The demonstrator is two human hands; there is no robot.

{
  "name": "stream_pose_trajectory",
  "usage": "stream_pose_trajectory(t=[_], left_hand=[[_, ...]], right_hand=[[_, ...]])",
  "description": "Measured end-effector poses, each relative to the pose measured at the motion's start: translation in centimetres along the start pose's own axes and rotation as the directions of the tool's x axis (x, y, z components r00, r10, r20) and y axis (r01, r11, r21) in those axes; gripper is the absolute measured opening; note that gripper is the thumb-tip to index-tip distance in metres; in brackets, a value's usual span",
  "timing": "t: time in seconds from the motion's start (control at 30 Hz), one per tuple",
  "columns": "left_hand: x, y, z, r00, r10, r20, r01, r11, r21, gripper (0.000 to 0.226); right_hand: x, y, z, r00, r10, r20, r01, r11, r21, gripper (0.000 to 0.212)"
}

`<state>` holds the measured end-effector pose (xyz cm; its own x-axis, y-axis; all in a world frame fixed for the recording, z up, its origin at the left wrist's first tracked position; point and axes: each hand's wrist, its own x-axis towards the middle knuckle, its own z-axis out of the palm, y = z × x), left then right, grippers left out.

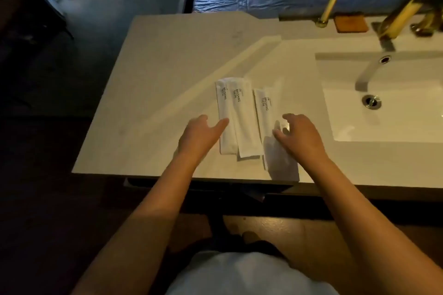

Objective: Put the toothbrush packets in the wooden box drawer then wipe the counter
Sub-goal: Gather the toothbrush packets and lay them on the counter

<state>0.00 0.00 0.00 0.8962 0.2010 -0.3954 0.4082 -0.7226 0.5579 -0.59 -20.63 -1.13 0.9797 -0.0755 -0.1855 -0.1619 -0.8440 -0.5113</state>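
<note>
Packets point(242, 117): white, slim, "BRUSHING TEETH" print, overlapping on counter point(167, 67) left of sink point(395, 124). I see left hand point(199, 136) spread, fingertip touching one; right hand point(299, 136) loosely curled, empty.

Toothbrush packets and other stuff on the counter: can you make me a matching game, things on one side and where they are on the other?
Things:
1. toothbrush packets
2. sink drain
3. gold faucet
4. brown soap dish

Places:
A. at the back of the counter, just left of the faucet
B. in the bottom of the white basin
C. lying flat between the left hand and right hand
D. standing behind the basin, far right

Pairs: 1-C, 2-B, 3-D, 4-A
</note>
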Motion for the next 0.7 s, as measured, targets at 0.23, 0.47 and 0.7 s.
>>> stream_pose_trajectory(t=[0.23,0.47,0.7], left_hand=[[1.5,2.4,3.6,1.000,-0.014,-0.028,0.022,0.944,0.329,0.087],[2.6,2.1,3.8,0.997,-0.067,0.046,0.066,0.998,0.026,0.064],[3.5,0.7,1.8,0.998,-0.044,0.043,0.045,0.998,-0.034,0.036]], right_hand=[[1.2,-1.4,2.3,0.985,0.169,-0.034,-0.170,0.985,-0.029,0.029],[1.6,-1.6,2.2,0.975,0.220,0.017,-0.220,0.971,0.090,0.019],[2.8,-2.8,1.7,0.934,0.346,0.086,-0.311,0.671,0.673,0.006]])
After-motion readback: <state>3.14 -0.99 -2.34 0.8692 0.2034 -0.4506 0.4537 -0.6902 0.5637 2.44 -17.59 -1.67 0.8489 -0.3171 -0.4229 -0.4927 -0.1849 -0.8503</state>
